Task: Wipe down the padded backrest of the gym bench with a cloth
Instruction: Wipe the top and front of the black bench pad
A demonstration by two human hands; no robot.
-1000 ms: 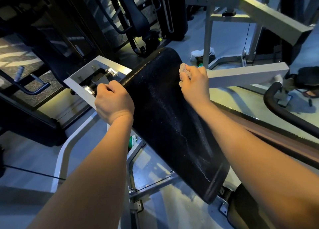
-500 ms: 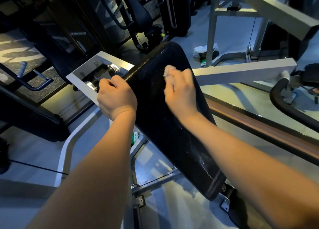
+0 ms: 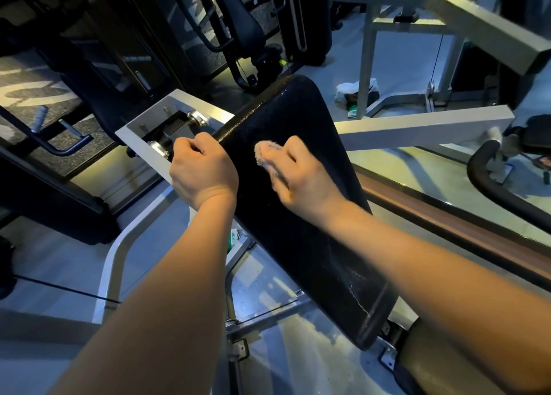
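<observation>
Close by, the tilted black padded backrest (image 3: 313,260) slopes up to where the left hand (image 3: 202,168) curls tight round its side edge, seemingly to steady it, while the right hand (image 3: 301,180) bunches the pale cloth (image 3: 265,154) and presses it on the upper pad, white frame (image 3: 417,128) beyond.

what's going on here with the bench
A person is wiping the black padded backrest of a gym bench. The right hand holds a small pale cloth and presses it on the upper part of the pad. The left hand grips the pad's left edge, next to the white metal frame. Pale streaks show on the lower part of the pad.
</observation>
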